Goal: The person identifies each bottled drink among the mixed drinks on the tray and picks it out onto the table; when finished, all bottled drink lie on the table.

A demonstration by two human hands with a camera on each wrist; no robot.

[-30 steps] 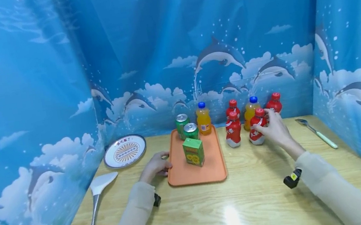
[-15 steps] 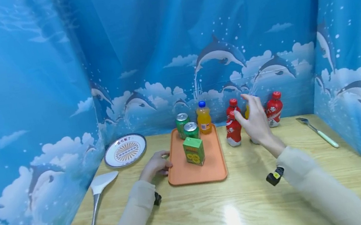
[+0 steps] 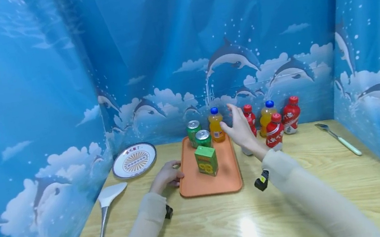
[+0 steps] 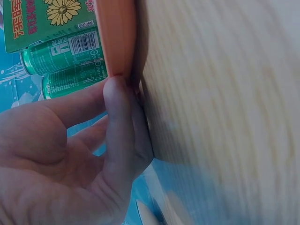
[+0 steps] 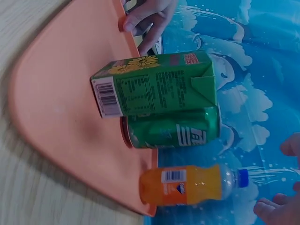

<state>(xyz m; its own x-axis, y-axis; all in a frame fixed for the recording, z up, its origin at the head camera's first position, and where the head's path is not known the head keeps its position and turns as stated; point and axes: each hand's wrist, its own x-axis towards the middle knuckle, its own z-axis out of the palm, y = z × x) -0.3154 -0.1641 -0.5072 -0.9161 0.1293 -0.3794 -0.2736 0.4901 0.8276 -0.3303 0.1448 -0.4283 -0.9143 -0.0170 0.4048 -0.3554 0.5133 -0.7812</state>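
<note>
My left hand [image 3: 166, 175] pinches the left rim of an orange tray [image 3: 210, 187]; in the left wrist view its fingertips [image 4: 116, 91] meet at the tray's edge. On the tray stand a green drink carton [image 3: 206, 161], two green cans [image 3: 203, 138] and an orange soda bottle [image 3: 217, 128] with a blue cap. My right hand [image 3: 242, 130], holding nothing, is raised just right of that bottle with fingers spread. It partly hides two red bottles [image 3: 250, 117] behind it. In the right wrist view, fingers [image 5: 269, 210] show beyond the blue cap.
Right of the tray stand another orange soda bottle [image 3: 266, 118] and red bottles [image 3: 275, 132]. A fork-like utensil [image 3: 338, 139] with a pale green handle lies far right. At left are a white plate [image 3: 134, 160] and a white-headed spatula [image 3: 104, 213].
My right hand has let go of the front red bottle by the orange soda and moved left to the tray's right side. My left hand stays on the tray's rim.
</note>
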